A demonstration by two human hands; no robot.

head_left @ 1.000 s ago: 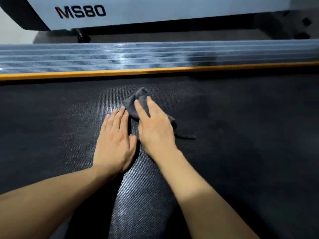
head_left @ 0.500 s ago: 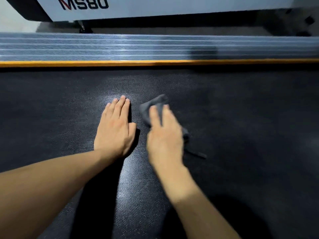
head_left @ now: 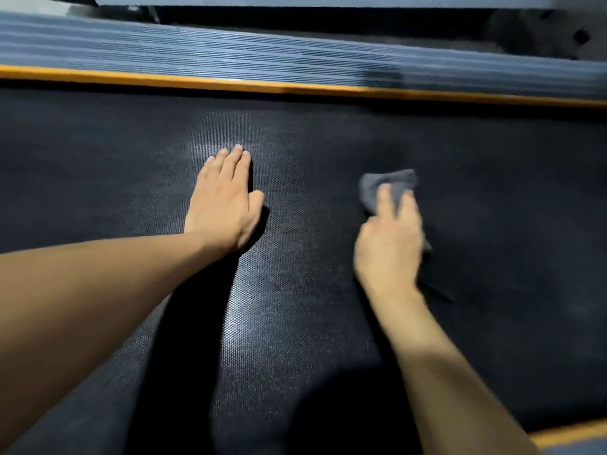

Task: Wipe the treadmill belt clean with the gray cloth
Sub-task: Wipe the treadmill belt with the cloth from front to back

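The dark textured treadmill belt [head_left: 295, 323] fills most of the view. My right hand [head_left: 389, 244] presses the crumpled gray cloth [head_left: 387, 185] onto the belt right of centre; only the cloth's far end shows beyond my fingers, and the hand is motion-blurred. My left hand [head_left: 226, 201] lies flat on the belt, palm down with fingers together, well to the left of the cloth, holding nothing.
An orange strip [head_left: 295, 87] borders the belt's far side, with a ribbed grey side rail [head_left: 230, 50] beyond it. Another orange strip [head_left: 571, 433] shows at the bottom right corner. The treadmill's light-coloured housing [head_left: 295, 0] runs along the top edge.
My right hand has slid the cloth to the right across the belt, away from my left hand. The left hand has stayed flat in place. The view has tilted down.
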